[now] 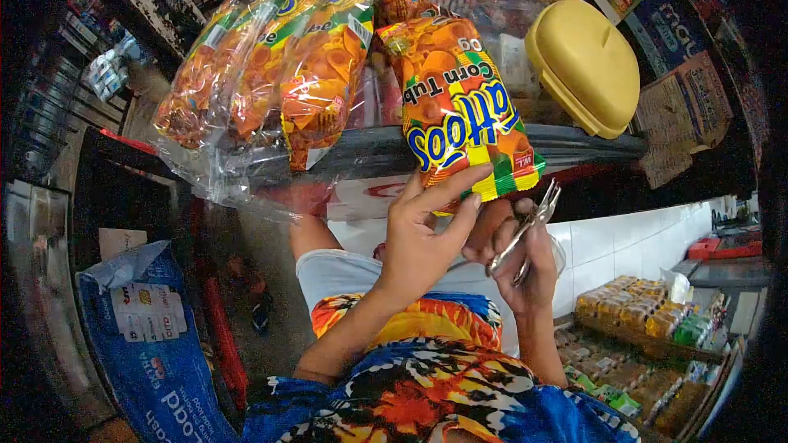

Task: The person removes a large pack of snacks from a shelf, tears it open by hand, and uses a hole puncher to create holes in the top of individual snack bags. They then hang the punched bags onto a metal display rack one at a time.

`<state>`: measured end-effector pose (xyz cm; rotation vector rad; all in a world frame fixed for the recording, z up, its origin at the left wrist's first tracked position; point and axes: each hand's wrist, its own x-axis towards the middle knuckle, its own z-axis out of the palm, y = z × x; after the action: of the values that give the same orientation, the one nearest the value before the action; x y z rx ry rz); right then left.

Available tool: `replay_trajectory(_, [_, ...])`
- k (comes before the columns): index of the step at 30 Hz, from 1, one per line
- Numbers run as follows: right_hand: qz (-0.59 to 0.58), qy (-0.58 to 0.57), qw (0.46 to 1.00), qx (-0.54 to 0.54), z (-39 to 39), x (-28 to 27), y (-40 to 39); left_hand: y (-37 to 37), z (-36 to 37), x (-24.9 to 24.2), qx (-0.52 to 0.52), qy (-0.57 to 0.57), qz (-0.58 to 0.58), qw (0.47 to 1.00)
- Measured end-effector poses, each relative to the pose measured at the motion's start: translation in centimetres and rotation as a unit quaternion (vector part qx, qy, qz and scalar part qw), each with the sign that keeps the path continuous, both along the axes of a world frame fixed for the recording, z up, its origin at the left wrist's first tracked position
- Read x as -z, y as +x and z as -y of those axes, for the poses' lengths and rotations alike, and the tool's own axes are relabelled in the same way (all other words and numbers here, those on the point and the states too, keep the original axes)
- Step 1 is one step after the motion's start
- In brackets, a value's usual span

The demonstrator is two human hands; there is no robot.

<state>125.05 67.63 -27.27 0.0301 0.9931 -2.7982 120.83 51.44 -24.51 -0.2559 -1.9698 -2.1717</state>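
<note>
My left hand (427, 234) has its thumb and fingers at the lower edge of an orange snack bag (460, 107), which lies upside down to my view with blue lettering. To its right, my right hand (521, 254) is closed around a metal hand tool (529, 234), its tips pointing up beside the bag's lower right corner. Left of the single bag, a large clear plastic pack (279, 74) contains several similar orange bags. A yellow lidded plastic container (584, 68) sits at the upper right of the bag.
A dark ledge (369, 148) runs beneath the bags. At lower left hangs a blue printed banner (168, 361). A rack of small packed goods (640, 320) stands at lower right. Printed cardboard (685, 119) is at the right.
</note>
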Motion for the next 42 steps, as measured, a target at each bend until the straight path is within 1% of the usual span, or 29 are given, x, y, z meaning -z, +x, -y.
replay_trajectory(1, [-0.053,0.048,0.997,-0.006,0.4,-0.1,-0.1,0.0,0.0,0.1,-0.001,-0.001,-0.002,1.000])
replay_trajectory(2, [-0.055,0.148,0.987,0.036,1.1,-0.1,0.3,0.0,0.0,0.3,-0.004,-0.007,0.002,1.000])
replay_trajectory(3, [-0.057,0.147,0.987,0.037,1.4,-0.3,0.5,0.0,0.0,0.3,-0.007,-0.014,0.005,1.000])
replay_trajectory(4, [-0.077,0.343,0.935,0.053,1.6,-0.5,0.7,0.0,0.0,0.3,-0.005,-0.014,0.004,1.000])
replay_trajectory(5, [-0.093,0.525,0.843,0.069,1.9,-0.6,0.8,0.0,0.0,0.2,-0.008,-0.024,-0.006,1.000])
replay_trajectory(6, [-0.109,0.549,0.823,0.096,2.2,-0.3,0.6,0.0,0.0,0.1,-0.011,-0.034,-0.016,0.999])
replay_trajectory(7, [-0.109,0.549,0.823,0.098,2.3,-0.4,0.6,0.0,0.0,0.1,-0.009,-0.033,-0.018,0.999])
replay_trajectory(9, [-0.069,0.571,0.817,0.044,2.4,-0.6,0.5,0.1,0.1,-0.1,-0.011,-0.038,-0.010,0.999])
replay_trajectory(10, [-0.081,0.585,0.805,0.056,2.4,-0.6,0.4,0.1,0.1,-0.1,-0.011,-0.038,-0.012,0.999])
replay_trajectory(11, [-0.083,0.584,0.805,0.056,2.4,-0.7,0.3,0.2,0.1,0.1,-0.006,-0.020,0.009,1.000])
replay_trajectory(12, [-0.102,0.608,0.785,0.068,2.4,-0.8,0.3,0.2,0.1,0.1,-0.001,-0.004,0.029,1.000])
replay_trajectory(13, [-0.121,0.630,0.763,0.081,2.4,-0.9,0.2,0.3,0.1,0.1,-0.002,-0.004,0.026,1.000])
replay_trajectory(15, [-0.138,0.638,0.753,0.087,2.4,-1.0,0.0,0.3,0.1,0.0,-0.004,-0.019,0.023,1.000])
replay_trajectory(16, [-0.151,0.646,0.743,0.091,2.4,-1.0,0.1,0.3,0.1,0.1,-0.005,-0.001,0.030,1.000])
replay_trajectory(17, [-0.154,0.645,0.742,0.092,2.5,-1.2,0.2,0.3,0.1,0.1,-0.006,-0.001,0.027,1.000])
replay_trajectory(19, [-0.115,0.649,0.748,0.074,2.8,-1.7,0.5,0.3,0.1,0.0,-0.013,-0.020,0.008,1.000])
replay_trajectory(23, [-0.121,0.649,0.748,0.072,2.8,-1.5,0.4,0.3,0.2,-0.2,-0.010,-0.025,0.015,1.000])
replay_trajectory(25, [-0.143,0.670,0.725,0.072,2.5,-0.9,0.4,0.4,0.1,-0.2,-0.012,-0.019,0.021,1.000])
replay_trajectory(29, [-0.149,0.671,0.722,0.071,2.5,-1.0,0.3,0.4,0.0,0.0,-0.018,-0.011,0.015,1.000])
replay_trajectory(32, [-0.134,0.673,0.724,0.075,2.7,-1.4,0.1,0.4,0.3,0.4,-0.014,-0.036,0.016,0.999])
replay_trajectory(34, [-0.118,0.656,0.740,0.090,3.0,-2.0,-0.1,0.4,0.3,0.3,-0.012,-0.034,0.017,0.999])
replay_trajectory(35, [-0.120,0.655,0.740,0.091,3.1,-2.2,-0.3,0.4,0.3,0.2,-0.010,-0.032,0.020,0.999])
replay_trajectory(37, [-0.153,0.664,0.724,0.107,3.3,-2.5,-0.7,0.4,0.3,0.3,-0.010,-0.035,0.006,0.999])
replay_trajectory(39, [-0.156,0.654,0.732,0.104,3.6,-2.7,-1.3,0.4,0.4,0.4,-0.012,-0.038,-0.006,0.999])
replay_trajectory(40, [-0.157,0.647,0.740,0.100,3.7,-2.8,-1.4,0.4,0.4,0.4,-0.004,-0.027,0.008,1.000])
replay_trajectory(42, [-0.156,0.651,0.737,0.096,3.9,-2.8,-1.5,0.5,0.5,0.3,0.003,-0.017,0.022,1.000])
